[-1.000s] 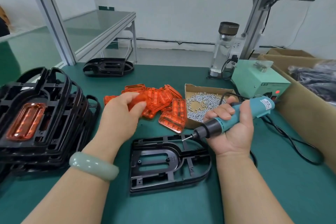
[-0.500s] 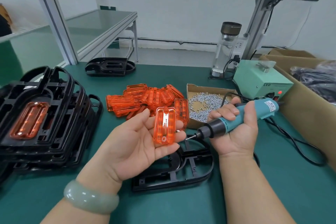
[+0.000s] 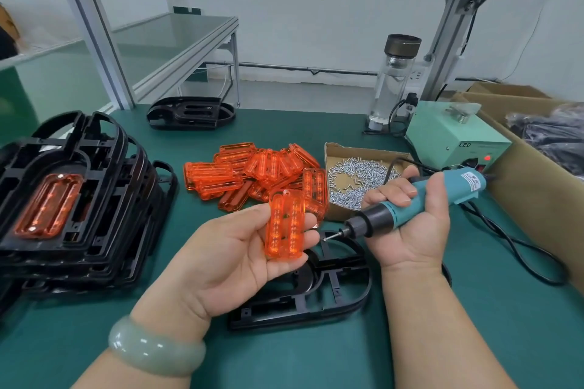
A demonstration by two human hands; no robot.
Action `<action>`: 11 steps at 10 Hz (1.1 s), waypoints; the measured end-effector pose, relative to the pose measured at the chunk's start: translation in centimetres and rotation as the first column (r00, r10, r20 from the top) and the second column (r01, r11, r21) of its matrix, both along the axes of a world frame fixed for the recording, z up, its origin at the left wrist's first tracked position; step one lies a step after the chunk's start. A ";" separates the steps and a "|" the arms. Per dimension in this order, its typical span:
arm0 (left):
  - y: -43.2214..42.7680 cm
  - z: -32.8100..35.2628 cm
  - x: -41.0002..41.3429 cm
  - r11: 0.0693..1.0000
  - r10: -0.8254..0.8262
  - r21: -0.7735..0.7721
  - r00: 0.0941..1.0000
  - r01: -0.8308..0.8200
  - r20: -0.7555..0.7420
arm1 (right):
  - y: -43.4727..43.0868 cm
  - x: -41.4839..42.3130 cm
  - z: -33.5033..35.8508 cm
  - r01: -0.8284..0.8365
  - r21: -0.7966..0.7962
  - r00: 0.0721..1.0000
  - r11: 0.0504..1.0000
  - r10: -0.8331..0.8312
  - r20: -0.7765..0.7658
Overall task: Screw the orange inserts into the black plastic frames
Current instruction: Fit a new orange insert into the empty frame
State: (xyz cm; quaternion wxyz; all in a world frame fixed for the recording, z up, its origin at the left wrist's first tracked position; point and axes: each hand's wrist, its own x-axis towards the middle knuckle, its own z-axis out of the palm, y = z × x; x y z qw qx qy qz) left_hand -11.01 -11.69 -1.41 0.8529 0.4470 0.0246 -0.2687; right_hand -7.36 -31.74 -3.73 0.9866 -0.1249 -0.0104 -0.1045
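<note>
- Green bench mat [image 3: 474,341] under an aluminium rack, and on the head camera everything you need sits close in front of you.
- Your left hand [image 3: 234,249] is palm up, thumb and curled fingertips holding one orange insert [image 3: 286,224], its long axis running straight away from you.
- Right beneath that hand lies the open black frame [image 3: 316,287], flat on the mat and partly hidden by your fingers, so I'd say the insert only has to go down.
- Your left hand is the nearer one to the frame's opening.
- Your right hand [image 3: 410,224] is wrapped round the teal electric screwdriver [image 3: 410,208], bit aimed left, its tip just beside the insert and above the frame.
- That insert is translucent orange, a rounded rectangle with two ribbed channels lengthwise and a small holed tab at its far end.
- The screw tray [image 3: 357,180] waits just behind your right hand.
</note>
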 end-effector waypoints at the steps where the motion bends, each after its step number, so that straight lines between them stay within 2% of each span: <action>1: -0.1 -0.1 -0.1 0.999 0.039 0.036 0.999 -0.039 0.008 | 0.0 0.0 0.0 -0.001 -0.006 1.000 1.000 0.001 -0.003; 3: 0.2 0.0 -0.1 0.910 0.159 0.358 0.974 -0.209 0.164 | 0.0 0.0 0.0 0.001 -0.004 1.000 1.000 -0.001 -0.011; 4: 0.4 0.3 0.0 0.814 0.151 0.511 0.949 -0.277 0.275 | 0.0 0.0 0.1 0.000 -0.002 1.000 1.000 0.000 -0.010; 5: 1.1 -0.1 0.4 0.504 0.027 0.737 0.862 -0.450 0.507 | 0.0 0.0 0.1 -0.002 0.005 1.000 1.000 0.002 -0.011; 6: 1.6 -0.1 0.3 0.263 -0.122 0.806 0.810 -0.531 0.573 | 0.0 0.0 0.1 -0.002 0.007 1.000 1.000 0.002 -0.013; 7: 1.6 -0.4 -0.1 0.168 -0.222 0.830 0.800 -0.531 0.557 | -0.1 0.0 0.1 -0.003 0.014 1.000 1.000 0.003 -0.017; 9: 1.1 -1.0 -0.5 0.117 -0.411 0.868 0.772 -0.482 0.484 | -0.1 0.0 0.1 -0.002 0.016 1.000 1.000 0.003 -0.017; 11: 0.6 -0.9 -0.4 0.139 -0.440 0.882 0.769 -0.451 0.463 | 0.0 0.0 0.0 0.008 0.006 1.000 1.000 -0.008 -0.019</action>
